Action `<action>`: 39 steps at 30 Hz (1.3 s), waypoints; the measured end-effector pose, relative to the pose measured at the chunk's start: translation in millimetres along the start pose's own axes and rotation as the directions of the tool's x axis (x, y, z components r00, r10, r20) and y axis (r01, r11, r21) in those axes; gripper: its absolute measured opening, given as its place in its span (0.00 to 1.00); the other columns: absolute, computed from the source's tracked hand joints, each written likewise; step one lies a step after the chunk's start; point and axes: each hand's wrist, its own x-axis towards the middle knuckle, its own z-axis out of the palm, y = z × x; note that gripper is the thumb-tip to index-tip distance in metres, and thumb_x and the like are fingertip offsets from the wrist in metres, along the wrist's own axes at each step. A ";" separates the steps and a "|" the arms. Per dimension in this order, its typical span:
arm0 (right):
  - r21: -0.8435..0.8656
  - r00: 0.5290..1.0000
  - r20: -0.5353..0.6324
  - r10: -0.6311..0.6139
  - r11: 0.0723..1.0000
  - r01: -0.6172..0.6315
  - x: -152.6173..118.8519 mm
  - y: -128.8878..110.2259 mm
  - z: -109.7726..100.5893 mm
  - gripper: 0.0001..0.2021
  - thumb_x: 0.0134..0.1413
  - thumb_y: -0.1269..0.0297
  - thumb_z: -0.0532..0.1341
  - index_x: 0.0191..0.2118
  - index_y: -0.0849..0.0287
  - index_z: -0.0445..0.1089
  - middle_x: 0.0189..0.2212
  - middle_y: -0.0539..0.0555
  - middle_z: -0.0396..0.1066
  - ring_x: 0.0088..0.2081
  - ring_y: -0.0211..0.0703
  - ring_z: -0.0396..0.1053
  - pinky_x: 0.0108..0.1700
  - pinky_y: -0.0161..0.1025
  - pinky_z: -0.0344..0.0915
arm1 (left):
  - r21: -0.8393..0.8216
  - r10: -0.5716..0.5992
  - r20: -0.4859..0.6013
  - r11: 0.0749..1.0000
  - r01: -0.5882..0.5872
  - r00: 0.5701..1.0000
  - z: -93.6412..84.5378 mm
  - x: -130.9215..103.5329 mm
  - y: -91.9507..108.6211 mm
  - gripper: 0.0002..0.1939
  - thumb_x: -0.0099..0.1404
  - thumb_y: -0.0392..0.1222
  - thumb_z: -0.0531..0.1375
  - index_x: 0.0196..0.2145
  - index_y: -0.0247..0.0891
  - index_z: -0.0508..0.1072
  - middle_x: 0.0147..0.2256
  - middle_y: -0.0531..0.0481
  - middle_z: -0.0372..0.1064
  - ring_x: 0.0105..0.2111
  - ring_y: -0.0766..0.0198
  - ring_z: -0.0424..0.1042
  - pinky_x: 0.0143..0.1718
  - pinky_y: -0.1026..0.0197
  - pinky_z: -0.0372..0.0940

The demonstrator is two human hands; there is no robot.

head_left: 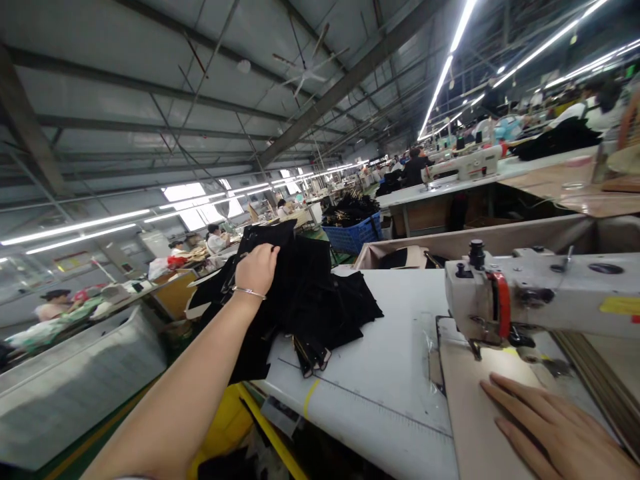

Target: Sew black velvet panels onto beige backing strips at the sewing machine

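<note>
One grip [256, 268], apparently on cloth [311, 283]

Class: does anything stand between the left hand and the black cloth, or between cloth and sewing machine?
Nothing visible separates the left hand from the black cloth: they touch. Between cloth and sewing machine lies the tabletop, with what looks like clear plastic near the machine.

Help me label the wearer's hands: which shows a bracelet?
The left hand, on the black fabric pile: a silver bracelet circles its wrist. The right hand, flat near the sewing machine, shows none.
</note>
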 end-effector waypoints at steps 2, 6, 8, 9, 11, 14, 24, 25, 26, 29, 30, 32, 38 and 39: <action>-0.081 0.999 0.040 -0.008 0.997 0.011 1.0 -5.9 -6.1 0.28 0.56 0.44 0.55 0.61 0.44 0.61 0.59 0.50 0.64 0.56 0.55 0.64 0.57 0.58 0.60 | -0.108 0.113 -0.122 0.986 -0.126 0.986 -21.6 -19.7 31.2 0.19 0.74 0.46 0.44 0.51 0.35 0.67 0.50 0.41 0.69 0.51 0.54 0.68 0.53 0.54 0.61; -0.138 0.998 0.059 0.027 0.990 -0.019 14.8 -26.2 -31.1 0.24 0.60 0.49 0.54 0.60 0.44 0.62 0.57 0.51 0.66 0.55 0.54 0.64 0.53 0.57 0.63 | -0.493 0.534 -0.019 0.731 -0.472 0.845 -16.2 -113.2 129.5 0.14 0.73 0.42 0.48 0.46 0.36 0.70 0.44 0.46 0.73 0.44 0.60 0.72 0.48 0.58 0.66; -0.110 0.995 0.099 0.021 0.994 -0.010 23.5 -33.0 -41.7 0.22 0.62 0.53 0.53 0.59 0.47 0.63 0.55 0.53 0.68 0.54 0.53 0.65 0.51 0.56 0.63 | -0.700 0.738 -0.041 0.460 -0.546 0.674 4.7 -162.7 171.1 0.16 0.73 0.46 0.47 0.40 0.36 0.72 0.41 0.47 0.75 0.39 0.62 0.74 0.42 0.61 0.68; -0.109 0.994 0.110 0.026 0.994 -0.014 26.6 -34.8 -45.4 0.21 0.62 0.54 0.52 0.59 0.48 0.63 0.55 0.53 0.68 0.55 0.52 0.65 0.52 0.54 0.62 | -0.767 0.818 -0.127 0.278 -0.578 0.562 16.2 -180.1 186.3 0.20 0.72 0.52 0.49 0.34 0.36 0.72 0.40 0.47 0.75 0.38 0.61 0.74 0.41 0.61 0.69; -0.108 0.991 0.128 0.035 0.994 -0.021 29.7 -36.0 -49.7 0.20 0.63 0.57 0.51 0.59 0.51 0.64 0.56 0.53 0.67 0.55 0.48 0.64 0.55 0.52 0.60 | -0.869 0.843 -0.167 0.119 -0.481 0.511 37.9 -193.7 206.0 0.23 0.72 0.54 0.47 0.30 0.37 0.71 0.41 0.47 0.75 0.39 0.62 0.73 0.43 0.60 0.68; -0.113 0.989 0.143 0.042 0.993 -0.026 28.7 -35.8 -51.9 0.19 0.64 0.59 0.50 0.58 0.52 0.64 0.56 0.53 0.66 0.57 0.46 0.63 0.60 0.52 0.55 | -0.913 0.744 0.066 0.313 -0.260 0.665 65.4 -170.2 221.3 0.17 0.74 0.42 0.44 0.43 0.38 0.71 0.50 0.46 0.70 0.51 0.62 0.68 0.55 0.58 0.61; -0.106 0.988 0.146 0.048 0.994 -0.033 30.6 -41.9 -56.5 0.19 0.64 0.61 0.50 0.59 0.52 0.62 0.57 0.52 0.65 0.58 0.46 0.61 0.61 0.53 0.53 | -0.858 0.602 0.362 0.513 0.003 0.712 105.2 -110.2 243.9 0.12 0.69 0.46 0.54 0.41 0.36 0.73 0.40 0.48 0.73 0.41 0.60 0.72 0.45 0.60 0.65; -0.108 0.988 0.146 0.052 0.994 -0.036 30.9 -42.4 -56.7 0.19 0.65 0.61 0.50 0.58 0.52 0.62 0.57 0.52 0.65 0.58 0.46 0.61 0.61 0.53 0.53 | -0.893 0.646 0.350 0.448 0.034 0.678 102.1 -112.5 247.7 0.14 0.71 0.46 0.52 0.42 0.37 0.74 0.40 0.50 0.74 0.40 0.61 0.72 0.44 0.62 0.65; -0.110 0.988 0.146 0.056 0.993 -0.040 31.0 -42.8 -57.0 0.19 0.65 0.60 0.49 0.58 0.52 0.62 0.57 0.52 0.65 0.58 0.46 0.61 0.61 0.53 0.54 | -0.920 0.689 0.338 0.384 0.071 0.641 99.4 -115.7 253.1 0.15 0.71 0.45 0.51 0.43 0.37 0.74 0.39 0.51 0.74 0.40 0.62 0.73 0.44 0.63 0.66; -0.123 0.988 0.142 0.068 0.991 -0.051 30.3 -43.1 -58.0 0.19 0.65 0.60 0.49 0.59 0.54 0.61 0.57 0.53 0.65 0.57 0.47 0.61 0.61 0.52 0.54 | -0.938 0.693 0.327 0.318 0.134 0.642 96.5 -128.5 276.8 0.10 0.65 0.39 0.58 0.43 0.36 0.74 0.38 0.50 0.74 0.38 0.61 0.72 0.43 0.62 0.66; -0.128 0.988 0.140 0.071 0.990 -0.053 29.8 -43.1 -58.2 0.20 0.66 0.60 0.48 0.60 0.55 0.60 0.57 0.54 0.65 0.58 0.47 0.61 0.61 0.52 0.54 | -0.931 0.655 0.329 0.345 0.118 0.680 97.2 -132.5 285.3 0.10 0.62 0.36 0.60 0.42 0.37 0.74 0.38 0.49 0.73 0.38 0.61 0.72 0.43 0.62 0.66; -0.136 0.987 0.141 0.072 0.989 -0.053 29.0 -42.7 -58.1 0.20 0.66 0.60 0.48 0.60 0.57 0.59 0.57 0.55 0.65 0.58 0.47 0.61 0.61 0.52 0.54 | -0.914 0.577 0.323 0.397 0.088 0.750 99.8 -138.2 299.5 0.09 0.58 0.34 0.62 0.39 0.37 0.73 0.37 0.49 0.72 0.38 0.61 0.71 0.42 0.61 0.66; -0.139 0.985 0.157 0.075 0.989 -0.053 29.7 -41.1 -56.0 0.21 0.65 0.57 0.49 0.60 0.55 0.60 0.58 0.53 0.63 0.58 0.47 0.60 0.62 0.52 0.53 | -0.893 0.555 0.310 0.449 0.036 0.771 103.7 -136.6 313.1 0.02 0.60 0.36 0.61 0.29 0.38 0.71 0.32 0.50 0.70 0.36 0.60 0.70 0.39 0.60 0.64; -0.142 0.984 0.160 0.077 0.988 -0.054 30.1 -41.1 -55.9 0.21 0.65 0.56 0.49 0.60 0.55 0.60 0.58 0.54 0.63 0.58 0.47 0.60 0.62 0.52 0.52 | -0.888 0.548 0.313 0.460 0.033 0.775 103.3 -135.7 313.4 0.02 0.61 0.36 0.60 0.30 0.38 0.71 0.33 0.50 0.70 0.36 0.60 0.70 0.40 0.59 0.64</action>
